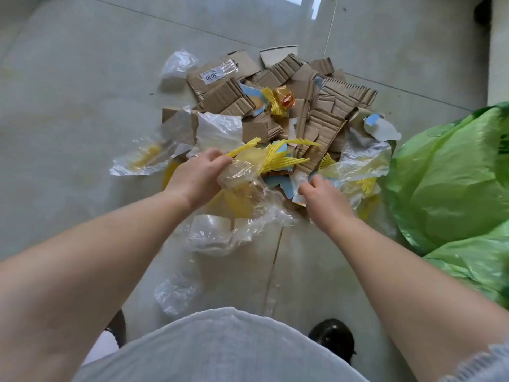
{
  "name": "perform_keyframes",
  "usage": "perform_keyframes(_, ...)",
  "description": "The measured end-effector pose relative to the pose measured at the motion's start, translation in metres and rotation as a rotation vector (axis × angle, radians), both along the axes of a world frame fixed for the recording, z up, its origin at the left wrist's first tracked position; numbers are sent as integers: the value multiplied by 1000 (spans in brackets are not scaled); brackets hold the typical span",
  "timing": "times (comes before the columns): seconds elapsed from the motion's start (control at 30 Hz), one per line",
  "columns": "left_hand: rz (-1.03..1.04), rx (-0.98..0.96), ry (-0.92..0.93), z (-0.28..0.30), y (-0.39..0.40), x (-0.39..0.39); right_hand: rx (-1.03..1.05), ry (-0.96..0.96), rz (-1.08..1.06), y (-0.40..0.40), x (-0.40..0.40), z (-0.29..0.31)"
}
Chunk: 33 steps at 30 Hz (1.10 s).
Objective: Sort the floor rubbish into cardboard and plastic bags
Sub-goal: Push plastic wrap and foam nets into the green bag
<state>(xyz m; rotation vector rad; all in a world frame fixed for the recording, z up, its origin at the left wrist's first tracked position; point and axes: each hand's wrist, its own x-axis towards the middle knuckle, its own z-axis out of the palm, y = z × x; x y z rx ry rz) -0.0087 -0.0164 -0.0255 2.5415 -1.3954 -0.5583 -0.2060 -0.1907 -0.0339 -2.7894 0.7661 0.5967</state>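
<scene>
A heap of torn brown cardboard pieces point(325, 117) lies on the grey floor, mixed with clear plastic film and yellow foam netting. My left hand point(197, 175) grips a bunch of clear plastic wrap point(242, 175) together with yellow foam netting point(278, 158) at the heap's near edge. My right hand point(322, 197) pinches another piece of clear plastic film point(355, 164) on the right side of the heap. A green plastic bag point(451, 183) lies open at the right, close to my right hand.
Loose clear plastic lies near my feet point(176, 296) and under my left forearm point(217, 235). A clear wrap with yellow inside point(143, 161) sits at the left. A black shoe point(333, 337) shows at the bottom. A white wall edge point(498, 51) stands at the far right.
</scene>
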Motion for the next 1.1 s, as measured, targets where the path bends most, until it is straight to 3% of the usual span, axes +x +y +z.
perform_keyframes(0.37,40,-177,-107,110,4,-21,-151,-279,-53,11,-31,116)
perform_keyframes(0.7,-168,-395,-220,239,-17,-98,-310,-524,-276,19,-140,268)
perform_keyframes(0.87,-293,-458,-265,288,-28,-164,-424,-542,-380,34,-222,319)
perform_keyframes(1.1,-400,-521,-312,319,-59,-242,-471,-535,-506,53,-307,341)
